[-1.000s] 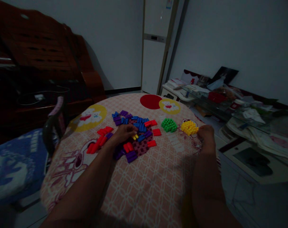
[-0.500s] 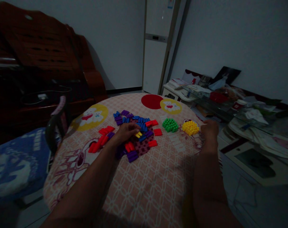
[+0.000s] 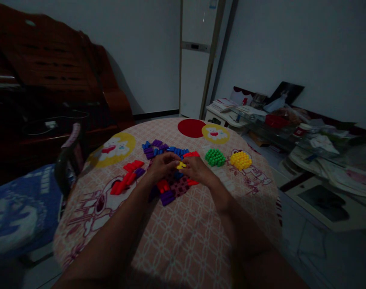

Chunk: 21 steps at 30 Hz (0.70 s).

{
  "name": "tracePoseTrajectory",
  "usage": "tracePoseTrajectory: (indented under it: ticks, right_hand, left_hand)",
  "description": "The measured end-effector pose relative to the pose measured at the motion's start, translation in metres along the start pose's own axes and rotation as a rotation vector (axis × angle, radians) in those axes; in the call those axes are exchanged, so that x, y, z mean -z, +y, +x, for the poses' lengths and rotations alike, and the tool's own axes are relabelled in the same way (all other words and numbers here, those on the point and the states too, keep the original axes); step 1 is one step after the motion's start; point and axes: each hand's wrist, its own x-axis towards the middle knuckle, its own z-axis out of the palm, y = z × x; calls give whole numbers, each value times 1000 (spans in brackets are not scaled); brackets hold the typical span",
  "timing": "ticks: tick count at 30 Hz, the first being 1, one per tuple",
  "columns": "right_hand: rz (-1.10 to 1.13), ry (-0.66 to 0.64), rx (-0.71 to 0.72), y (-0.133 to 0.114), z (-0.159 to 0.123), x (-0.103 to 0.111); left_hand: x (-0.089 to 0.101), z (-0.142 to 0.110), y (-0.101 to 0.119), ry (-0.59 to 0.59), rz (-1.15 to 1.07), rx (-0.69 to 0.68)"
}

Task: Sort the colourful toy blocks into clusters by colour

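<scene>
Over the spread of blocks, my left hand [image 3: 163, 166] is closed in a pinch on small yellow plastic pieces [image 3: 180, 165]. My right hand [image 3: 197, 169] meets it from the right, its fingertips pressed on the same yellow pieces. Beneath and around both hands lie blue blocks [image 3: 180, 151], purple blocks [image 3: 167, 197] and red blocks [image 3: 163, 186]. Part of this spread is hidden by my hands.
Right of my hands sit a green knobbly cluster [image 3: 215, 157] and a yellow knobbly cluster [image 3: 241, 160]. More red blocks [image 3: 122, 182] lie on the left. A chair [image 3: 70, 160] stands beside the patterned tablecloth [image 3: 183, 233]; a cluttered glass-topped stand [image 3: 270, 132] is at right.
My right hand has moved left from beside the yellow cluster to meet my left hand at the yellow pieces. My left hand stays over the blocks.
</scene>
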Motion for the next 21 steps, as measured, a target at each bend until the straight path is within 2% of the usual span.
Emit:
tracePoseTrajectory:
  ticks: [5,9,12,15,18,21]
  right_hand:
    - [183,49,-90,5,2,-9]
    - [395,56,-180,6,1,-6]
    - [461,109,-212,8,0,6]
    - [461,244,-232,20,-3,33]
    - [400,498,-312,46,-13,73]
    - [152,758,-446,81,-32,114]
  left_hand:
    - [-3,-1,3,4,-65,1]
    - [-5,-3,5,-15,-56,-3]
    - [-5,-3,4,-29,-67,22]
    - [-3,-2,2,-18,-80,43]
    - [0,-1,-1,8,-50,31]
    - [2,0,-3,17,-37,24]
